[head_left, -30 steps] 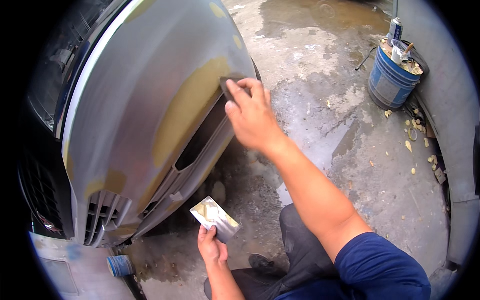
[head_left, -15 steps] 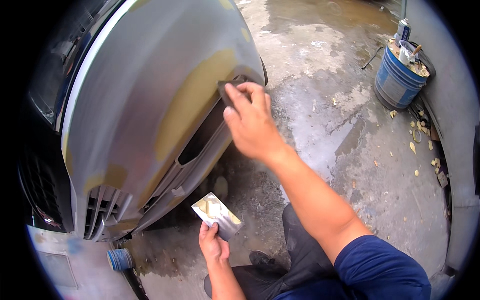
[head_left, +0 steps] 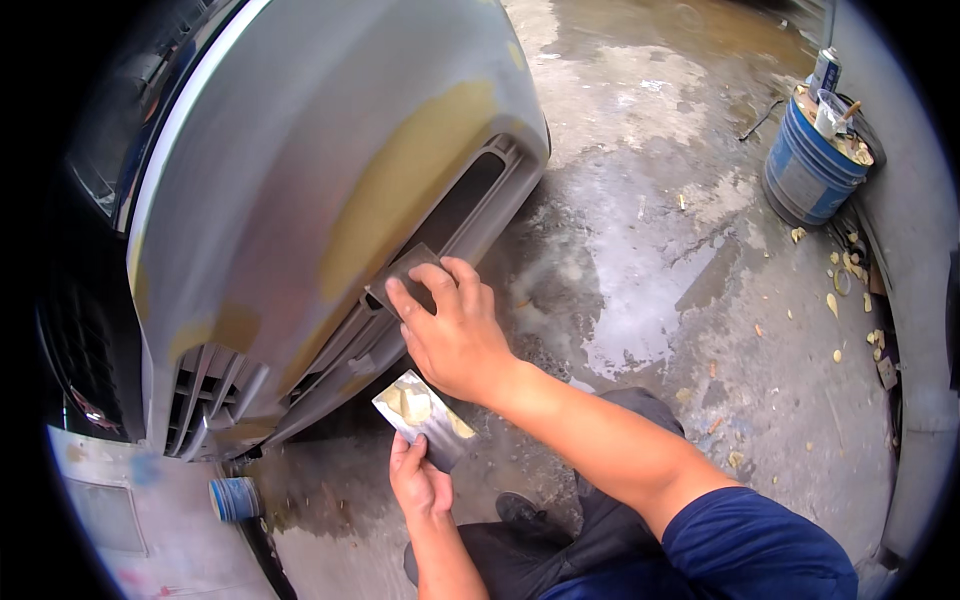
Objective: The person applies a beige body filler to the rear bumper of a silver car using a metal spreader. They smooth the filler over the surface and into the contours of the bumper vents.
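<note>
A grey car bumper [head_left: 265, 150] with yellowish filler patches [head_left: 400, 170] takes up the left half of the view. Above its slotted vent, my right hand [head_left: 455, 325] grips a dark, flat putty spreader [head_left: 408, 268] at the lower edge of the long filler patch. Whether the spreader touches the bumper I cannot tell. Lower down, my left hand [head_left: 422, 480] holds a thin metal putty plate [head_left: 440, 440] between thumb and fingers. A lump of pale yellow putty [head_left: 408, 402] lies on the plate's far end.
To the right, a blue bucket [head_left: 808, 165] bears a spray can [head_left: 825, 72] and a plastic cup [head_left: 830, 115]. Dried putty scraps [head_left: 832, 305] litter the wet concrete floor [head_left: 640, 330] by the wall. A smaller blue tin [head_left: 236, 499] stands at the lower left.
My right hand has come down and left with the spreader, from the vent's far end to its middle, nearer the plate. The left hand still holds the plate, slightly shifted.
</note>
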{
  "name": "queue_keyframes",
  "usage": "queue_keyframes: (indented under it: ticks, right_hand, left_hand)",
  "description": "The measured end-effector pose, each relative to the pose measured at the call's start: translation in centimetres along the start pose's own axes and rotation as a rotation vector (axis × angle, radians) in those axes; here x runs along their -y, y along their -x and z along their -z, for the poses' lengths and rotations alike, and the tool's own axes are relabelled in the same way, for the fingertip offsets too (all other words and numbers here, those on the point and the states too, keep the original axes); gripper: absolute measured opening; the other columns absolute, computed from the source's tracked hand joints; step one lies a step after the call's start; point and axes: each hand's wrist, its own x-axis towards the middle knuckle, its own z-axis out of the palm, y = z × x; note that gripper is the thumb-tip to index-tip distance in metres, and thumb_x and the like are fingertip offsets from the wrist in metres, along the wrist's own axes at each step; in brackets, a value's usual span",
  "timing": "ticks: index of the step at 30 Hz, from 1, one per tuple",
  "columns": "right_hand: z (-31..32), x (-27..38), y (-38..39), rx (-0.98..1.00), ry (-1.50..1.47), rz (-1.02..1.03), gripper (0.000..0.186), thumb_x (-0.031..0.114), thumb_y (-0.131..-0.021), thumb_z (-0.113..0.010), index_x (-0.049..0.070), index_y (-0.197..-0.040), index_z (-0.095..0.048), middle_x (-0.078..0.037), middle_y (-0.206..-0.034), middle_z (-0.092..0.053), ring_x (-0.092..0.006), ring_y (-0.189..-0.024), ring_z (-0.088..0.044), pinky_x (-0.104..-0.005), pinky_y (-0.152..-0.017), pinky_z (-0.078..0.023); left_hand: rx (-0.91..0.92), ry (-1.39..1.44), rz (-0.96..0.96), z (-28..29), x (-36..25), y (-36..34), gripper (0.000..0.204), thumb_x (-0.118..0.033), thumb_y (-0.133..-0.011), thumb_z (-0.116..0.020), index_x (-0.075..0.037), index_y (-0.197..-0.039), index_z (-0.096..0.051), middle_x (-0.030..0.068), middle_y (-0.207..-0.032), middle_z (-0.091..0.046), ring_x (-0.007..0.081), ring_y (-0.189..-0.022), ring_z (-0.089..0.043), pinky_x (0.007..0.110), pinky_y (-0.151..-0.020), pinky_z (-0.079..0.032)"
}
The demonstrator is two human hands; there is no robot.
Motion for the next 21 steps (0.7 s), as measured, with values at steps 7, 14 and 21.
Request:
queue_keyframes:
  ticks: [7,14,21]
  right_hand:
    - [5.7,-1.8,4.4,0.569,-0.772,0.072,0.046,0.015,-0.086,-0.071,0.006,-0.131,-0.062,-0.017,-0.128,-0.052,-0.0345,-0.118,-0.051,-0.0432,-0.101,-0.043]
    - [6.8,-6.0,7.1,0.63,-0.378,0.17,0.043,0.016,-0.081,-0.071,0.01,-0.123,-0.065,-0.014,-0.128,-0.053,-0.0375,-0.12,-0.047,-0.0497,-0.097,-0.044]
    - [6.7,-8.4,-6.2,-0.213,0.057,-0.083,0.045,0.011,-0.089,-0.064,0.007,-0.132,-0.057,-0.018,-0.131,-0.047,-0.0413,-0.118,-0.044,-0.0496,-0.102,-0.039]
  left_hand:
    - [0.083,0.158,-0.01,-0.5,-1.3,0.6,0.047,0.001,-0.091,-0.052,0.001,-0.138,-0.047,0.015,-0.135,-0.057,0.0274,-0.125,-0.055,0.043,-0.111,-0.041]
    - [0.171,0.302,-0.047,0.2,-2.6,0.4,0.056,0.004,-0.093,-0.046,0.002,-0.148,-0.034,0.0218,-0.145,-0.048,0.038,-0.141,-0.039,0.048,-0.118,-0.034]
    - [0.121,0.147,-0.039,0.5,-1.7,0.5,0.055,0.002,-0.091,-0.051,0.003,-0.145,-0.039,0.0205,-0.139,-0.053,0.0335,-0.131,-0.05,0.046,-0.113,-0.039]
